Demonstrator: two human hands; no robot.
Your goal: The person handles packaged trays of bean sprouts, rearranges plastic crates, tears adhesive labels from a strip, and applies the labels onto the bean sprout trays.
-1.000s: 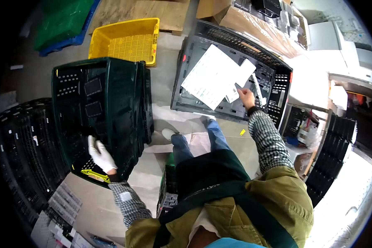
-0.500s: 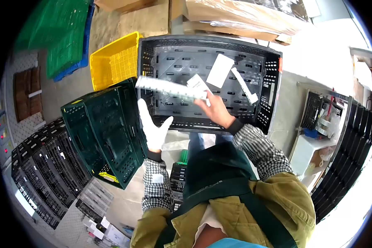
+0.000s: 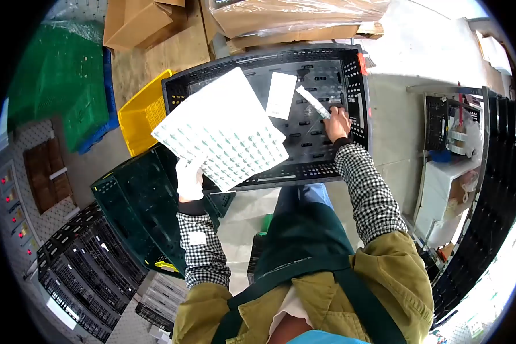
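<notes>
My left hand [image 3: 190, 178], in a white glove, grips the lower left edge of a large white sheet [image 3: 229, 132] printed with rows of small green marks. The sheet is tilted over the left part of a black plastic crate [image 3: 258, 183] and hides much of its floor. My bare right hand [image 3: 337, 124] is inside the crate near its right wall, fingers curled on the lower end of a narrow white strip [image 3: 312, 102]. Left of that strip lies a white rectangular card [image 3: 281, 94] on the crate floor.
A yellow crate [image 3: 133, 120] and dark green crates [image 3: 137, 200] stand to the left. Folded black crates [image 3: 89, 269] are stacked at lower left. Cardboard boxes [image 3: 140, 26] lie beyond the crate. A shelf rack [image 3: 441, 195] stands at right.
The sheet, seen nearly edge-on in my right hand before, is now spread face-up in my left hand. My right hand has moved right to the strip. The camera view has shifted.
</notes>
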